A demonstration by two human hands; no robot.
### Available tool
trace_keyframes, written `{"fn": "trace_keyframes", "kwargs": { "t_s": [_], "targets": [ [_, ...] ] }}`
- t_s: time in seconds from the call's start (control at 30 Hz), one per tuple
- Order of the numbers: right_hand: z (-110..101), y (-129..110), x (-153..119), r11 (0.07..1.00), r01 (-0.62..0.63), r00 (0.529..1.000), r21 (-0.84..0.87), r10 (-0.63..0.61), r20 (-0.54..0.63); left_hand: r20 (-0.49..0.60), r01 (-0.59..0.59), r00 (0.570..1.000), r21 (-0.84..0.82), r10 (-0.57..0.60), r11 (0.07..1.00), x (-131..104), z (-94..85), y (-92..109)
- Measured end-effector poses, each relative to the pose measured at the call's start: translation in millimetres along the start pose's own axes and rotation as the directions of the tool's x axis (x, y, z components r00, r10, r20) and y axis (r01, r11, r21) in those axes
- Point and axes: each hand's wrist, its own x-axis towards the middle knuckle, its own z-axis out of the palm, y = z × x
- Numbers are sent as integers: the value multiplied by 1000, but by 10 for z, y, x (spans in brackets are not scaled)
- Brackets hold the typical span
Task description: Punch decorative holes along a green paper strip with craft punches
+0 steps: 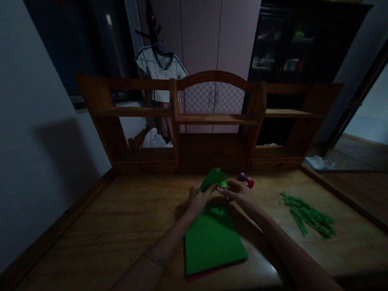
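My left hand (197,199) pinches a sheet of green paper (210,178), lifted and tilted above the desk, with small light marks near its far corner. My right hand (241,193) closes round a small bright green craft punch (223,185) with a white round spot, set against the sheet's right edge. The fingertips partly hide the punch. Beneath the hands lies a stack of green paper (212,240) with a reddish layer at its bottom edge. Just beyond my right hand sit a purple punch (242,176) and a red punch (250,182), similar in shape.
A pile of thin green paper strips (308,215) lies on the right of the wooden desk (130,233). Along the desk's back edge stands a wooden shelf unit (217,120). A wall (21,152) borders the left side. The room is dim.
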Motion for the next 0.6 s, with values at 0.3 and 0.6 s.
{"fn": "trace_keyframes", "kwargs": {
  "t_s": [0.3,0.6],
  "targets": [
    [13,-48,0,1000,-8,1000,3,8,-23,39,-26,999,-55,28,998,-7,79,-106],
    [14,-77,-16,999,31,999,9,-31,-10,58,6,998,-38,-3,999,-25,61,-131]
  ]
}}
